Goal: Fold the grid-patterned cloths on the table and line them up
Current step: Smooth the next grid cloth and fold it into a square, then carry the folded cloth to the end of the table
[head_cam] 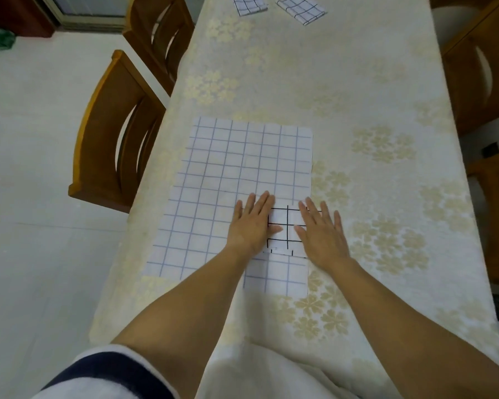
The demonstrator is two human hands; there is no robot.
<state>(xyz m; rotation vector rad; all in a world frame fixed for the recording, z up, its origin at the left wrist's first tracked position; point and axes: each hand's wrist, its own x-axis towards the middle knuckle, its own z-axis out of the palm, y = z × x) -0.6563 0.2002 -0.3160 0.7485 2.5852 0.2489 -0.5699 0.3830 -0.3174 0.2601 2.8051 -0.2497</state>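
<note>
Pressing a folded black-grid cloth [284, 223]
Left hand [252, 224] and right hand [321, 233] are flattening it, fingers straight, atop a blue-grid cloth [242, 168].

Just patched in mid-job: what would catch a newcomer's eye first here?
The left hand and right hand press flat on a small folded black-grid cloth near the near end of the table. It lies on a large blue-grid cloth spread open by the table's left edge. At the far end lie a far-left folded cloth and a far-right folded cloth.
</note>
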